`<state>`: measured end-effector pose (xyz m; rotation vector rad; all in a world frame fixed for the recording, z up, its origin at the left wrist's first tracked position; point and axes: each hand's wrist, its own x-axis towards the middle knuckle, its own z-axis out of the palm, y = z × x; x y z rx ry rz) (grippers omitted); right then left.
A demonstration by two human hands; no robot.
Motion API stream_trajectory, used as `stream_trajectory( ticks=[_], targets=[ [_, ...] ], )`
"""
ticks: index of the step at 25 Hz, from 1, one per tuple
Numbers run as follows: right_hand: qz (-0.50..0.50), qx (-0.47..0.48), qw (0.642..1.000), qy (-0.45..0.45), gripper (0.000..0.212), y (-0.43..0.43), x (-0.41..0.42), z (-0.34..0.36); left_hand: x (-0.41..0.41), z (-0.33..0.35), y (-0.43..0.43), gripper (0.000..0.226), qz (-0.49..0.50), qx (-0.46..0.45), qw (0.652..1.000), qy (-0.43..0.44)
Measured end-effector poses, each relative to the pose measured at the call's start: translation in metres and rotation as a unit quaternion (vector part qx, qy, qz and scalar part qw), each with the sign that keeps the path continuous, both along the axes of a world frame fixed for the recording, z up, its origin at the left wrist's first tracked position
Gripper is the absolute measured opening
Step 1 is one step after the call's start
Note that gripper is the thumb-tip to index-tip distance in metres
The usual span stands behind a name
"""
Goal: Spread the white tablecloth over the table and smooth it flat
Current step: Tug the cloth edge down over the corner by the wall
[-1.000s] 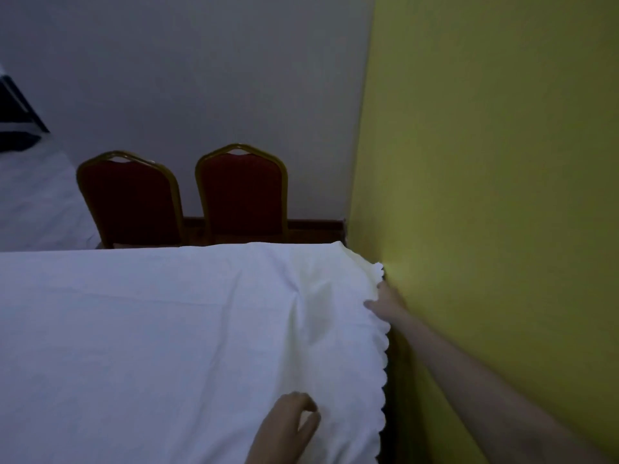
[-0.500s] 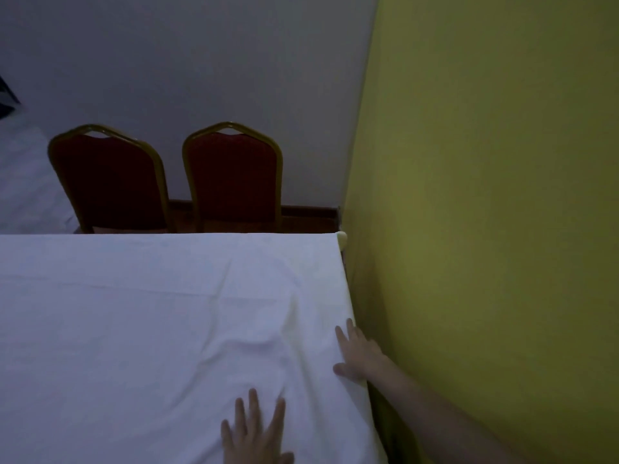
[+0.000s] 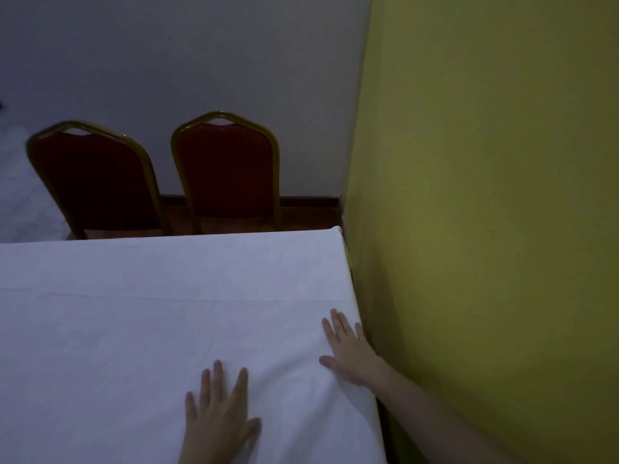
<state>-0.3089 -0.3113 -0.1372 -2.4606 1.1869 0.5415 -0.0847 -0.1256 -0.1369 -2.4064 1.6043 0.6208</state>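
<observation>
- The white tablecloth (image 3: 134,329) lies spread across the desk and covers every part of it that is in view. The desk itself is hidden under the cloth.
- The cloth's right edge drops into the narrow gap beside the yellow wall (image 3: 485,229). Its far edge runs straight in front of two red chairs (image 3: 97,182), and the far right corner sits just beside the wall.
- Your left hand (image 3: 219,416) rests palm down on the cloth near the bottom of the view. Its fingers are straight and fanned apart, and it grips nothing.
- Your right hand (image 3: 348,356) is also flat on the cloth with straight fingers, holding nothing. It lies close to the cloth's right edge, with the little finger nearly at the drop.
- By my reading the spreading is done and you are in the smoothing step, working on the corner nearest the wall.
- A few soft ripples (image 3: 288,373) show between your two hands, and a faint fold line (image 3: 167,294) crosses the cloth further away.
- The next move probably calls for sliding both flat palms outward, away from each other, with light and even pressure, to push those ripples toward the edges.
- Keep the right hand's stroke gentle near the wall. Too hard a pull there could drag the cloth off square or bunch it in the gap.
- How the cloth hangs on the left and near sides is out of view.
</observation>
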Motion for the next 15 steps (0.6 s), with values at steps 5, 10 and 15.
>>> stream_trajectory(
  ticks=[5,10,15],
  targets=[
    [0.021,-0.035,0.999,-0.004,0.070,-0.024,0.003,0.002,-0.013,0.000,-0.043,0.097,-0.056,0.013,0.998,0.000],
    [-0.028,-0.180,0.973,-0.143,0.021,-0.082,0.010,0.015,-0.009,0.002,-0.088,0.054,-0.076,-0.080,0.994,0.006],
    [-0.247,-0.159,0.925,-0.240,0.024,-0.180,0.006,-0.011,-0.013,-0.018,-0.176,0.055,-0.109,-0.155,0.982,0.026]
  ],
)
